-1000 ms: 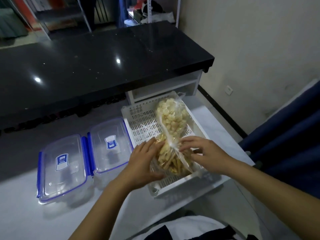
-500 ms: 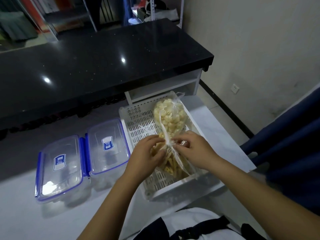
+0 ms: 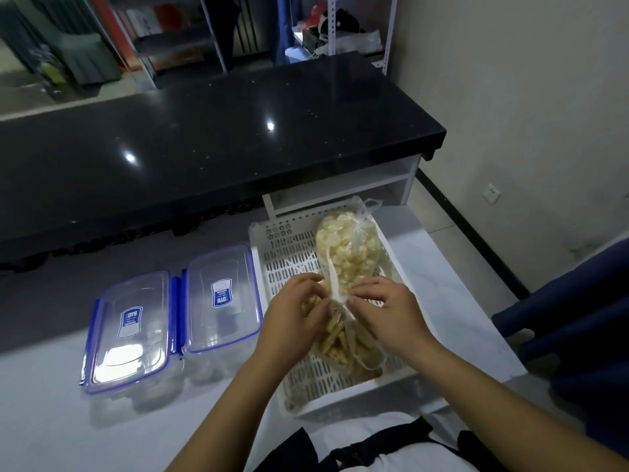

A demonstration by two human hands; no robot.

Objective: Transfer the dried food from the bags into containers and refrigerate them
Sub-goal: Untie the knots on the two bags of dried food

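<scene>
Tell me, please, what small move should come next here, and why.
Probably loosen the knot of the near bag. The left hand and the right hand both pinch at its tied neck, so the bag is not yet open. It lies in the white basket, and the containers beside it have their lids on.

Left grip (image 3: 293, 320) and right grip (image 3: 383, 316) meet ahead, nearly touching, fingers (image 3: 361, 294) curled inward, apparently pinching
</scene>
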